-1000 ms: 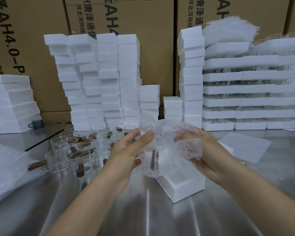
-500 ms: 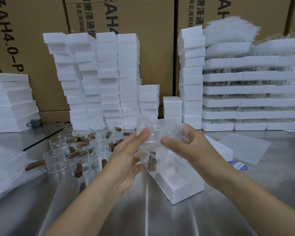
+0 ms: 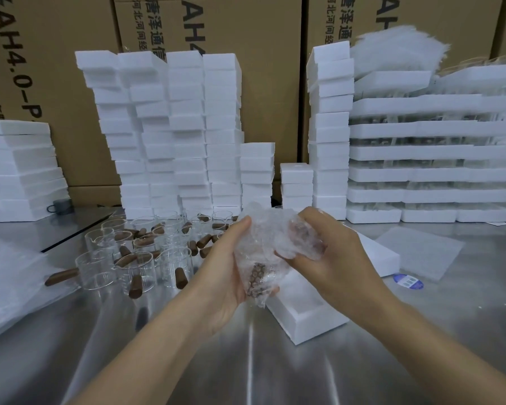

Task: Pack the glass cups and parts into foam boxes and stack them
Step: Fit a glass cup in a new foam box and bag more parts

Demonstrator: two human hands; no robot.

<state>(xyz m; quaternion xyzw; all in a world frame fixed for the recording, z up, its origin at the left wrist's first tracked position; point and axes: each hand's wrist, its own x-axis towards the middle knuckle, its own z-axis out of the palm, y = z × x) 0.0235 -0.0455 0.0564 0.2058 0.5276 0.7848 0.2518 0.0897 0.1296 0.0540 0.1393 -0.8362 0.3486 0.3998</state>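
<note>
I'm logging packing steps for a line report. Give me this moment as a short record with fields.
left hand: cradles the bubble-wrapped cup from the left
right hand: grips the wrap at its upper right
handle: brown, visible through the wrap
foam box: on the steel table, beneath the hands
glass cups: unwrapped, clustered left of the hands
background: foam stacks before cardboard cartons

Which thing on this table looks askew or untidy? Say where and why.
The tall foam stacks behind the cups look askew: their blocks sit offset from one another, leaving jagged, leaning edges.
</note>
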